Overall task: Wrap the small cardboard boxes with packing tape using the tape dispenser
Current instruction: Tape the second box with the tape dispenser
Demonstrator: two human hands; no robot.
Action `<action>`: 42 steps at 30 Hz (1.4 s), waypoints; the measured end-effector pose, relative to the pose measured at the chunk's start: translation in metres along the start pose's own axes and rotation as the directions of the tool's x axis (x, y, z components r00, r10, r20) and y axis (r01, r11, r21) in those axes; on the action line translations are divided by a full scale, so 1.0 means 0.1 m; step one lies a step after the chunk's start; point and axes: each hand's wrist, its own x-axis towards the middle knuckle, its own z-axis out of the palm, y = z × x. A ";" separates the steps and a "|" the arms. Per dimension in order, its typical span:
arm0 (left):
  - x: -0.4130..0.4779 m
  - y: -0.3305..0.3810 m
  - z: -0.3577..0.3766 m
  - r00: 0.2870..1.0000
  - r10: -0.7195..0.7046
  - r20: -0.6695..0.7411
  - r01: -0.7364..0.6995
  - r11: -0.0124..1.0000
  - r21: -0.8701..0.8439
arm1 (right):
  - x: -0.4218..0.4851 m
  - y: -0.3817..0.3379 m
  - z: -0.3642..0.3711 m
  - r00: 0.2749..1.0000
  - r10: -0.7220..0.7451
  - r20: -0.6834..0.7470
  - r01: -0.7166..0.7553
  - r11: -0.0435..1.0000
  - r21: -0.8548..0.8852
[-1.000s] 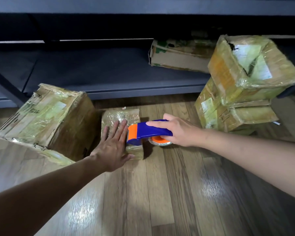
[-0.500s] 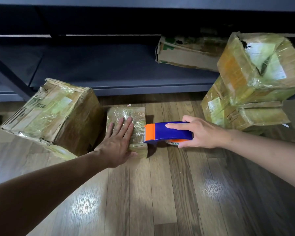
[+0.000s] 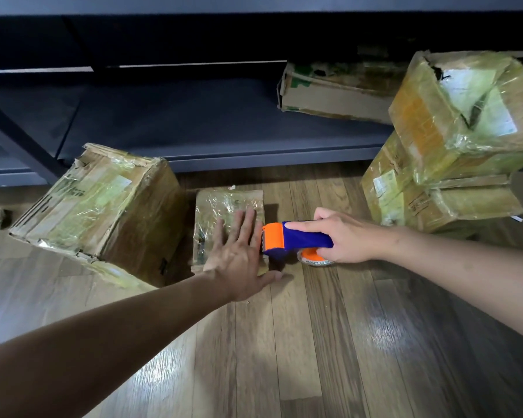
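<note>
Right grip (image 3: 343, 236) is curled round the blue-and-orange tape dispenser (image 3: 299, 239), index finger along its top. The orange blade end sits right at the right edge of the small cardboard box (image 3: 224, 203). Left grip (image 3: 239, 256) is spread flat, pressing that box onto the wood floor (image 3: 284, 342), just right of a bigger taped box (image 3: 103, 206). Looks like a tape pass is starting. Next move probably wants a steady pull across while the palm stops any sliding. Both forearms reach forward, low.
</note>
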 end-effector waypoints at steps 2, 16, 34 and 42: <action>0.03 0.06 0.01 0.999 -0.032 0.016 0.033 0.999 -0.018 | 0.04 -0.04 0.05 0.999 0.013 0.030 -0.012 0.999 -0.037; 0.48 -0.26 -0.27 0.978 0.207 0.026 -0.203 0.975 -0.094 | 0.15 -0.12 0.03 1.000 -0.011 -0.012 0.008 0.975 -0.221; 0.21 -0.28 -0.23 0.990 0.047 0.134 -0.074 0.976 0.203 | -0.04 0.11 0.22 0.999 0.037 0.001 -0.036 0.992 -0.121; 0.10 -0.45 -0.48 0.979 0.116 -0.168 -0.150 0.966 -0.211 | 0.07 0.00 -0.14 0.989 0.047 -0.140 -0.050 0.999 -0.018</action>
